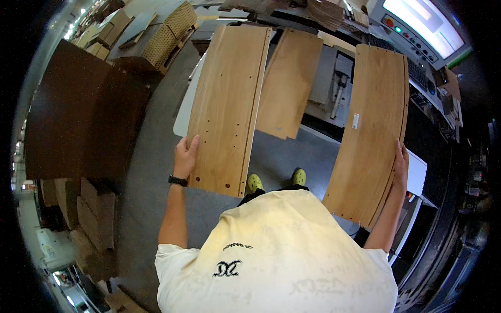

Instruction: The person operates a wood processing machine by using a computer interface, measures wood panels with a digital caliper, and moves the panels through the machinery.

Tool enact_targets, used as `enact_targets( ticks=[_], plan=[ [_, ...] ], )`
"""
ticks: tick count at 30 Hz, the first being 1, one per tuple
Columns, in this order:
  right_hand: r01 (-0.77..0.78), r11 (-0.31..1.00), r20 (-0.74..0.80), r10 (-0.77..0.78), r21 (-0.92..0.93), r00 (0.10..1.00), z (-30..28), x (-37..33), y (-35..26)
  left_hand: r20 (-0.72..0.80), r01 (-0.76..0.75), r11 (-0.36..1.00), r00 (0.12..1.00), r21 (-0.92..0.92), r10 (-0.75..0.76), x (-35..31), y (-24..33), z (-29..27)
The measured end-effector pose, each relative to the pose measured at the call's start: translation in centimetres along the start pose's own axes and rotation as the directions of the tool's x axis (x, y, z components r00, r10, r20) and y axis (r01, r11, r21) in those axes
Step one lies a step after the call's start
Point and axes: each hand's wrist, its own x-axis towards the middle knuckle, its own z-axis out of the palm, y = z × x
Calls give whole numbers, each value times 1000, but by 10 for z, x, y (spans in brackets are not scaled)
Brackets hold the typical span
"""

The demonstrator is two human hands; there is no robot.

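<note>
My left hand [186, 158] grips the outer edge of a long light-brown wooden panel [224, 99], thumb on its face. This panel has several small drilled holes, two larger ones near its lower end, and a groove along its right side. On the right, my right hand [401, 166] is wrapped round the outer edge of a second wooden panel [371, 130], its fingers partly hidden. A small white label [355, 121] is on that panel, and a groove runs near its right edge. Between the two, further off, lies another wooden panel [292, 78], touched by neither hand.
A caliper [338, 96] lies on the work table beyond the panels. At the far right stand a control console with a lit screen [425, 23] and a keyboard [417, 73]. Dark brown boards [83, 115] and cardboard stacks [96, 214] are on the left.
</note>
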Motion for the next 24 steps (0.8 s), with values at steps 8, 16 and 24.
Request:
enact_targets(
  ticks=[8, 16, 24],
  plan=[
    [1, 993, 173, -21, 114, 985, 76, 8, 21, -43, 69, 987, 997, 142, -64, 32, -62, -38],
    [-67, 998, 183, 69, -17, 981, 183, 71, 56, -66, 109, 945, 994, 309, -93, 42, -62, -21],
    [-139, 973, 289, 81, 186, 954, 272, 82, 68, -66, 63, 830, 997, 554, -31, 36, -77, -2]
  ],
)
